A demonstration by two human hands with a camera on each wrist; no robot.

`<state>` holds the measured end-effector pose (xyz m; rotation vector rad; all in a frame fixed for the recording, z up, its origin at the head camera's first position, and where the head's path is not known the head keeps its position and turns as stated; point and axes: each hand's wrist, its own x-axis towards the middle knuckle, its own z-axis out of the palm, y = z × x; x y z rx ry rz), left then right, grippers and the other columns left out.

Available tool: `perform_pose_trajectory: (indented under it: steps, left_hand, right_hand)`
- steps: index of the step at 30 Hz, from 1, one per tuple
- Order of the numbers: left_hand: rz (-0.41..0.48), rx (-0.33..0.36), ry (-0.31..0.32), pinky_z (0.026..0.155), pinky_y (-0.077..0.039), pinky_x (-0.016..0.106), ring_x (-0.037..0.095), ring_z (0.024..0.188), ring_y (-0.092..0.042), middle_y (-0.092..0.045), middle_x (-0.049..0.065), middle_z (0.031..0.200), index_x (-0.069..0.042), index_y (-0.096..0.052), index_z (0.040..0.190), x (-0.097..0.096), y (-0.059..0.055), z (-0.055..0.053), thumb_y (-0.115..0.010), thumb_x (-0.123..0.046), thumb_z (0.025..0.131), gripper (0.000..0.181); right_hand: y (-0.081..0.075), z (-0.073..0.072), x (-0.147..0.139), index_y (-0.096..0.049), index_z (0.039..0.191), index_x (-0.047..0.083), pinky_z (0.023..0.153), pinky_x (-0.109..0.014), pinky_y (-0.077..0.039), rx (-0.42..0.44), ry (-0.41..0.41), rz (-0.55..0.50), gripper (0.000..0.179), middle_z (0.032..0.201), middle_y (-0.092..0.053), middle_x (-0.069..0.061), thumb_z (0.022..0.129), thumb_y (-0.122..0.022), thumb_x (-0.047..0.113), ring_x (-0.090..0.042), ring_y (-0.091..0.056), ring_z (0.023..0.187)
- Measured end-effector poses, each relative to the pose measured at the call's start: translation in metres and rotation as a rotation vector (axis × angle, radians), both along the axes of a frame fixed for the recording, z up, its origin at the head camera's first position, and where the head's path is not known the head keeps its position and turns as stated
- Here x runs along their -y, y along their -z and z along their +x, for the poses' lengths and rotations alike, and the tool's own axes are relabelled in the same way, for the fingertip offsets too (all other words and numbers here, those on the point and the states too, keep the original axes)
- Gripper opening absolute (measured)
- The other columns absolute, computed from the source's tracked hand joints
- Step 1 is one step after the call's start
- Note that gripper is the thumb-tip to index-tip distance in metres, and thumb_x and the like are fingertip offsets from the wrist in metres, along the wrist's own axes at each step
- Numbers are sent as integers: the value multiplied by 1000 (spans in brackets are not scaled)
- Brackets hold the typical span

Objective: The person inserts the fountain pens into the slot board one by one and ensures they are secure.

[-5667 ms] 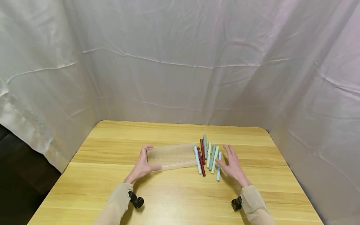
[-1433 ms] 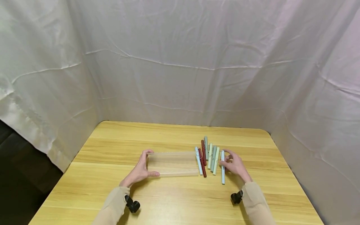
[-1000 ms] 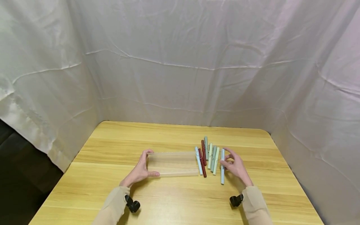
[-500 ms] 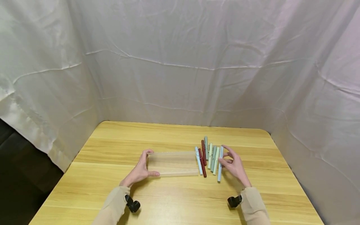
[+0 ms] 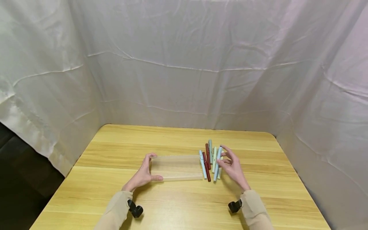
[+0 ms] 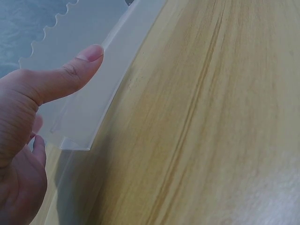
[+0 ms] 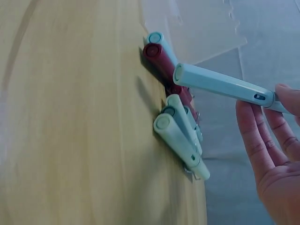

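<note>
My left hand (image 5: 143, 172) grips the left end of a translucent plastic tray (image 5: 176, 168), thumb on the near wall and fingers at the far side. In the left wrist view the tray (image 6: 93, 110) shows a wavy edge. My right hand (image 5: 233, 166) pinches a light blue pen (image 7: 220, 84) between thumb and fingers, above the other pens. Beside the tray's right end lie another light blue pen (image 5: 203, 164), a dark red pen (image 5: 207, 169) and a second dark red one. Grey-green and pale green pens (image 7: 178, 140) lie further right, partly hidden by the held pen.
Everything lies on a wood-grain table (image 5: 172, 204). A pale curtain (image 5: 184, 80) hangs along the back and both sides. A black camera (image 5: 135, 209) is strapped to the left wrist, and another black camera (image 5: 234, 206) to the right wrist.
My right hand has picked up the light blue pen from the right end of the row and carried it left over the other pens. The tray was straightened earlier; my left hand now stays still.
</note>
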<state>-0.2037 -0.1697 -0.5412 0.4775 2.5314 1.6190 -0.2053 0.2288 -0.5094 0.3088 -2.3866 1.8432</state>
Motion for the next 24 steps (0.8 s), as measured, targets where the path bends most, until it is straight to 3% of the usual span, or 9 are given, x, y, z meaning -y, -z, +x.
perform_pose_trajectory:
  steps: [10, 20, 24]
  left_hand:
    - [1, -1, 0, 121, -11, 73, 54, 150, -14, -23, 27, 155, -4, -28, 142, 0, 1, 0, -92, -12, 68, 99]
    - [3, -34, 4, 123, -11, 71, 53, 149, -16, -28, 26, 152, -2, -29, 142, 0, 3, -1, -92, -13, 67, 98]
    - [5, -43, 4, 124, -12, 68, 51, 149, -19, -31, 26, 150, -2, -30, 141, 0, 4, -1, -92, -13, 66, 98]
  right_hand:
    - [-4, -5, 13, -40, 151, 7, 80, -33, -66, 0, -9, -48, 68, 119, -55, -29, 90, -68, -3, -6, -69, 85]
    - [-7, -8, 26, -41, 150, 5, 79, -28, -65, -71, -25, -71, 67, 116, -56, -33, 89, -69, -3, -5, -69, 83]
    - [-8, -8, 31, -39, 150, 2, 79, -34, -65, -74, -38, -99, 69, 117, -56, -37, 89, -68, -6, -4, -70, 83]
